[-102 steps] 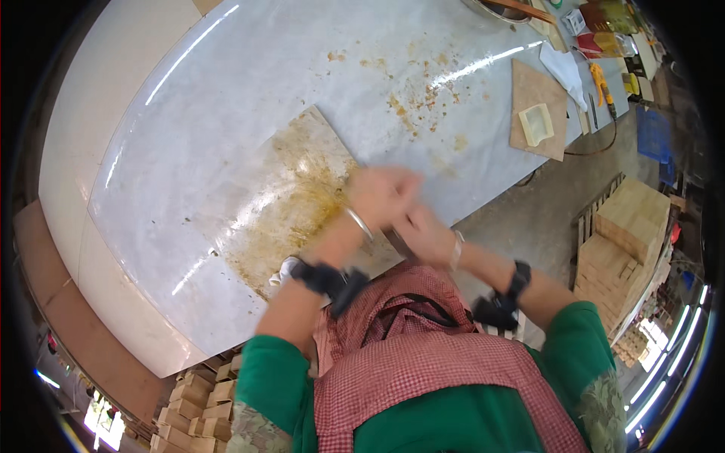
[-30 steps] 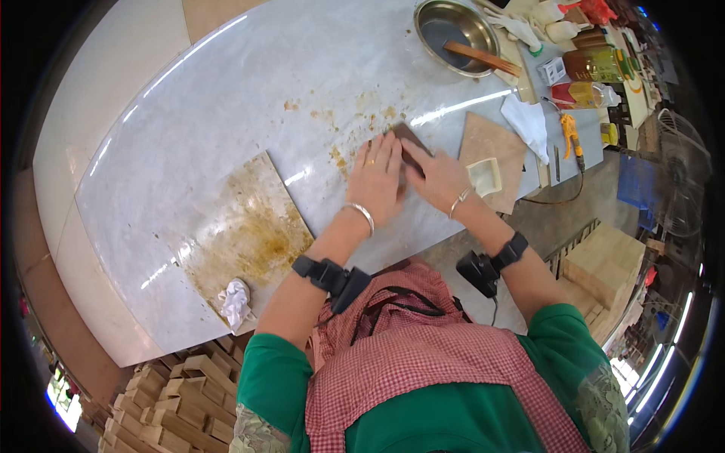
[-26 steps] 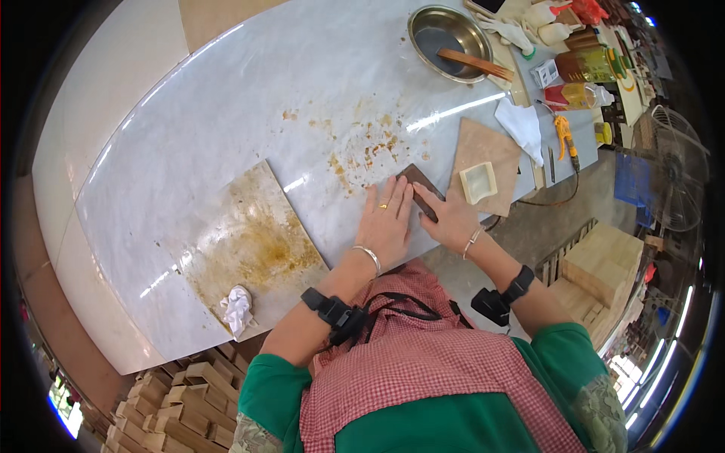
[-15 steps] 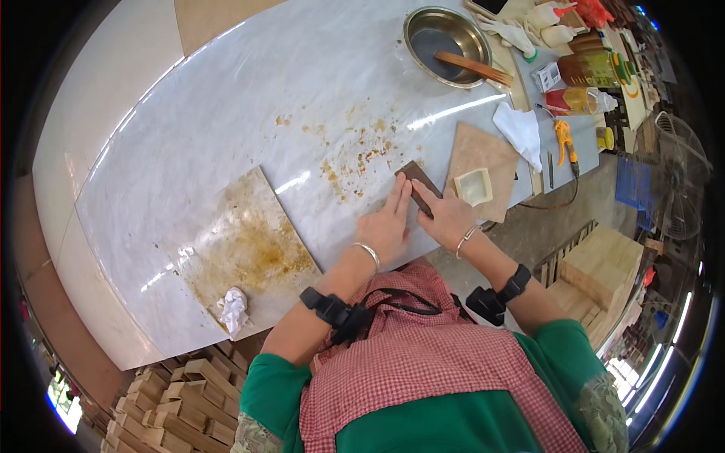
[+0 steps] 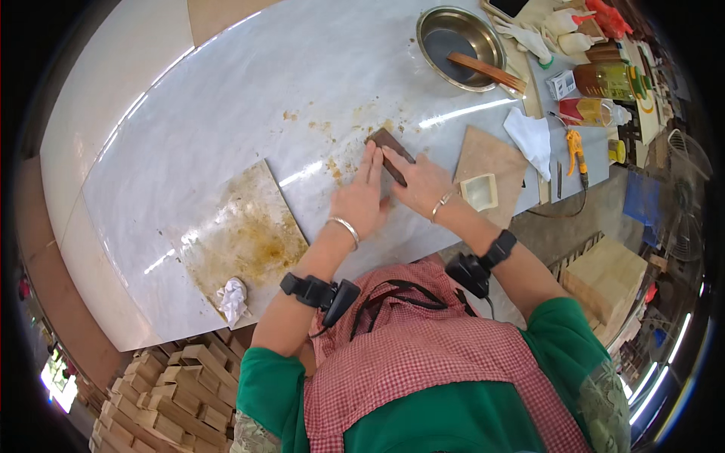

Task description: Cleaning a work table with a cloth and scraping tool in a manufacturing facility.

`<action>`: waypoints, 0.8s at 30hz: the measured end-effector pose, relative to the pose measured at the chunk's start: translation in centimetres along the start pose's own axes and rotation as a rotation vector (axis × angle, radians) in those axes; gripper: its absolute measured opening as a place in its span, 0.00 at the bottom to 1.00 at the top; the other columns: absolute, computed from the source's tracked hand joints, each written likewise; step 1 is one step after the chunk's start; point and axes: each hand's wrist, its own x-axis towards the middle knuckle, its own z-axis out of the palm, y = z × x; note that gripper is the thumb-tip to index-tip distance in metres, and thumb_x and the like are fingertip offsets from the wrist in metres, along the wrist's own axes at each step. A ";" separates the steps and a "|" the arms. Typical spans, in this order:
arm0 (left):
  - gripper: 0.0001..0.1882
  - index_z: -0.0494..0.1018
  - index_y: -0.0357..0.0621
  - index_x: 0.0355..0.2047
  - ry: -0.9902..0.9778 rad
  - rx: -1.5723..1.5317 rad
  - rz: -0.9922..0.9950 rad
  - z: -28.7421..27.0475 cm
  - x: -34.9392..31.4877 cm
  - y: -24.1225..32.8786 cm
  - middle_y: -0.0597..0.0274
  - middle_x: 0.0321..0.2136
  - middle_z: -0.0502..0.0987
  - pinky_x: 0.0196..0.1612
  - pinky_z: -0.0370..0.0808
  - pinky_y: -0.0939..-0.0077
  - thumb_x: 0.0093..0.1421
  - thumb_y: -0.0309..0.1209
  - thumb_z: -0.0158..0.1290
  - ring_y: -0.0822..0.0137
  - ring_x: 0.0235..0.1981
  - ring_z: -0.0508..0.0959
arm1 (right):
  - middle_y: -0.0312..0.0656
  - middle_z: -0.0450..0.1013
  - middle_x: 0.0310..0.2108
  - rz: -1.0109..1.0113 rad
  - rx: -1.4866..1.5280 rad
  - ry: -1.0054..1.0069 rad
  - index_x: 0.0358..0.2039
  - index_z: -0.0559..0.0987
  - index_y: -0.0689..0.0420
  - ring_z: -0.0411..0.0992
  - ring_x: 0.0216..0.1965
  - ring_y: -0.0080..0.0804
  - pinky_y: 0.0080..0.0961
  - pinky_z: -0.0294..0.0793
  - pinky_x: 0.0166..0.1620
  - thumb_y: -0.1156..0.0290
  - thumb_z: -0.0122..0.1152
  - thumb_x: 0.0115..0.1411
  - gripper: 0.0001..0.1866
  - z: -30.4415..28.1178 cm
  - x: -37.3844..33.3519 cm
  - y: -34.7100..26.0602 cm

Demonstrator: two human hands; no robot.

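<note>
Dark-brown rectangular wooden block [image 5: 390, 153] lies flat on the white marble tabletop [image 5: 226, 106], at about one o'clock from the picture's centre, among scattered yellowish-brown crumbs [image 5: 340, 140]. Both hands press on it. The left hand [image 5: 361, 198] lies palm down with its fingers stretched out straight and close together, the fingertips touching the block's near-left edge; it grips nothing. The right hand [image 5: 420, 184] rests just beside it at three o'clock, fingers laid flat over the block's right end, again pressing rather than clasping. A silver bangle sits on each wrist, and black strapped devices ride further up both forearms.

At eight o'clock from the hands lies a stained beige rectangular board [image 5: 245, 234], smeared with brown residue, with a crumpled white cloth [image 5: 232, 299] at its lower corner. At three o'clock, just beside the right wrist, a tan square board [image 5: 487, 158] carries a small pale square frame [image 5: 480, 192]. At one o'clock stands a round steel bowl [image 5: 461, 38] holding a flat wooden stick [image 5: 485, 71]. A white rag [image 5: 532, 136] and amber bottles [image 5: 600, 94] lie well apart at two o'clock.
</note>
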 end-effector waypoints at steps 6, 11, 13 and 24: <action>0.47 0.42 0.38 0.61 -0.003 -0.107 0.091 3.2 -3.5 0.2 0.54 0.63 0.41 0.31 0.75 0.65 0.44 0.33 0.55 0.55 0.38 0.75 | 0.55 0.68 0.32 0.042 -0.075 -0.263 0.58 0.58 0.42 0.71 0.29 0.52 0.39 0.73 0.31 0.61 0.54 0.50 0.32 0.7 -2.5 -0.7; 0.45 0.43 0.39 0.61 0.138 -0.118 0.056 1.3 -1.7 -1.1 0.54 0.63 0.41 0.29 0.75 0.65 0.44 0.33 0.54 0.55 0.32 0.77 | 0.56 0.68 0.32 -0.013 0.004 -0.087 0.58 0.58 0.42 0.71 0.28 0.52 0.40 0.73 0.31 0.62 0.53 0.50 0.32 0.0 -0.6 -1.5; 0.45 0.44 0.39 0.61 0.094 -0.121 0.070 3.4 -4.1 -0.4 0.57 0.63 0.43 0.28 0.75 0.66 0.45 0.35 0.54 0.55 0.33 0.77 | 0.56 0.68 0.32 -0.009 0.012 -0.135 0.57 0.58 0.43 0.71 0.29 0.52 0.40 0.73 0.31 0.63 0.53 0.50 0.32 0.5 -2.0 -1.5; 0.47 0.43 0.43 0.61 0.150 -0.141 0.136 4.8 -4.0 -1.6 0.57 0.63 0.44 0.36 0.75 0.63 0.45 0.38 0.56 0.54 0.42 0.74 | 0.55 0.68 0.32 -0.034 -0.002 -0.184 0.58 0.58 0.41 0.71 0.30 0.52 0.40 0.73 0.31 0.60 0.53 0.50 0.33 1.1 -2.3 -1.1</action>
